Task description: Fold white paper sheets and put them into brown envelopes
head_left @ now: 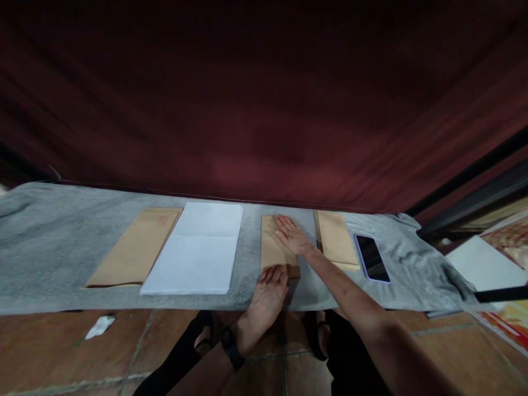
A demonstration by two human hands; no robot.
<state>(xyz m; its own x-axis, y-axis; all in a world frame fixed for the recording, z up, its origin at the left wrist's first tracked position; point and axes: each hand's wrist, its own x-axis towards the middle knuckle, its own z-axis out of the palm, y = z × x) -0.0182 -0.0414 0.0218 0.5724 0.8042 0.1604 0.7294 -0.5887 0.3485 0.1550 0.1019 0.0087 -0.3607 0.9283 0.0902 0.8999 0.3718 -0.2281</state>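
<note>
A brown paper envelope (pixel 271 247) lies flat on the grey cloth-covered table (pixel 49 242), just right of the middle. My right hand (pixel 292 235) rests flat on its far part with fingers stretched out. My left hand (pixel 267 294) presses its near edge, fingers flat and together, a dark band on the wrist. Neither hand grips anything.
A stack of white paper (pixel 198 248) lies left of the envelope, with a larger brown envelope (pixel 138 247) beside it. Another brown envelope stack (pixel 336 239) and a black phone (pixel 372 258) lie to the right. A dark red curtain hangs behind. Tiled floor below holds a paper scrap (pixel 99 326).
</note>
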